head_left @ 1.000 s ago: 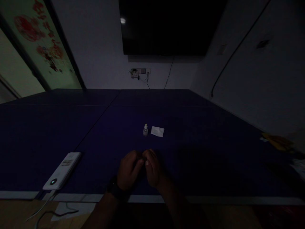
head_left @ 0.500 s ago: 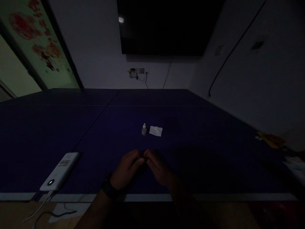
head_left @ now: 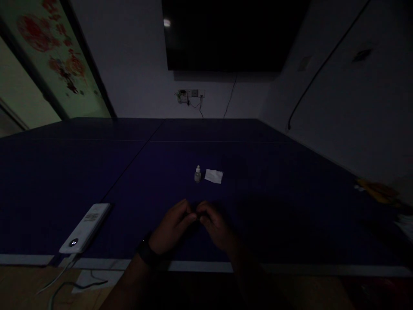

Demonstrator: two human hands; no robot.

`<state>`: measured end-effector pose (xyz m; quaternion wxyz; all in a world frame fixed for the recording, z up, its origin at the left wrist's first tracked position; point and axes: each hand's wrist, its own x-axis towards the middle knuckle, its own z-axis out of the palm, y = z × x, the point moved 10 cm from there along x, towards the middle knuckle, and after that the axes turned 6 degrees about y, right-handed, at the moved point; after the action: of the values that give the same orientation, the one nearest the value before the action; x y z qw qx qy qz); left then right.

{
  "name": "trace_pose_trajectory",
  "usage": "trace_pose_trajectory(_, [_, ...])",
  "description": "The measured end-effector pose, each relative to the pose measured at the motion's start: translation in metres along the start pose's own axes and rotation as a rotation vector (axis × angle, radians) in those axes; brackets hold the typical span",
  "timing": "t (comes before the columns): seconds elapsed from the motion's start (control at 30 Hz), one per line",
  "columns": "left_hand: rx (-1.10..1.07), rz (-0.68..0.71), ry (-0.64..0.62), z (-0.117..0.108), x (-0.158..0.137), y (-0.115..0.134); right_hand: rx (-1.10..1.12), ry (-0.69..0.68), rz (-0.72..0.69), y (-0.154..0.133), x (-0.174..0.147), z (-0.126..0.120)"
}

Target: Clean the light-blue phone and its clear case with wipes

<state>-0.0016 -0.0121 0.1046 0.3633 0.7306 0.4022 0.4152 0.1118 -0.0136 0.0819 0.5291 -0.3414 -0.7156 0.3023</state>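
My left hand, with a dark band on its wrist, is closed near the front of the dark blue table. Facing it, my right hand is closed too, and the fingertips of both almost meet. Something small and dark seems pinched between them; the dim light and the fingers hide what it is. Beyond the hands a small clear dropper bottle with a white cap stands upright. Just right of the bottle lies a folded white cloth or tissue.
A white power bank with a lit round display and a plugged-in cable lies at the front left. Yellow and white items sit at the right edge. Behind the table are a wall, sockets and a large dark screen.
The view has shifted slightly, so the table things appear a little further right. Both hands stay together, with the fingertips slightly moved.
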Motion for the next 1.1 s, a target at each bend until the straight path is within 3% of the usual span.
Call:
trace_pose_trajectory(0.33, [-0.033, -0.066, 0.054, -0.005, 0.001, -0.008, -0.043, 0.04, -0.016, -0.006, 0.009, 0.007])
trace_pose_trajectory(0.5, [-0.043, -0.096, 0.035, -0.008, 0.007, -0.011, -0.109, 0.242, -0.017, -0.002, 0.004, -0.001])
trace_pose_trajectory(0.63, [0.002, -0.127, 0.089, -0.01, 0.007, -0.012, -0.21, 0.431, -0.1, -0.021, -0.016, -0.008])
trace_pose_trajectory(0.73, [0.043, -0.15, 0.178, -0.015, 0.008, -0.012, -0.418, 0.41, -0.234, -0.043, -0.025, 0.008])
trace_pose_trajectory(0.83, [0.07, -0.166, 0.227, -0.018, 0.01, -0.012, -0.507, 0.417, -0.24, -0.046, -0.024, 0.018])
trace_pose_trajectory(1.0, [0.156, -0.163, 0.23, -0.014, 0.012, -0.007, -0.547, 0.591, -0.204, -0.042, -0.019, 0.011])
trace_pose_trajectory(1.1, [0.202, -0.147, 0.181, -0.007, 0.014, -0.001, -0.506, 0.619, -0.24, -0.041, -0.017, 0.005])
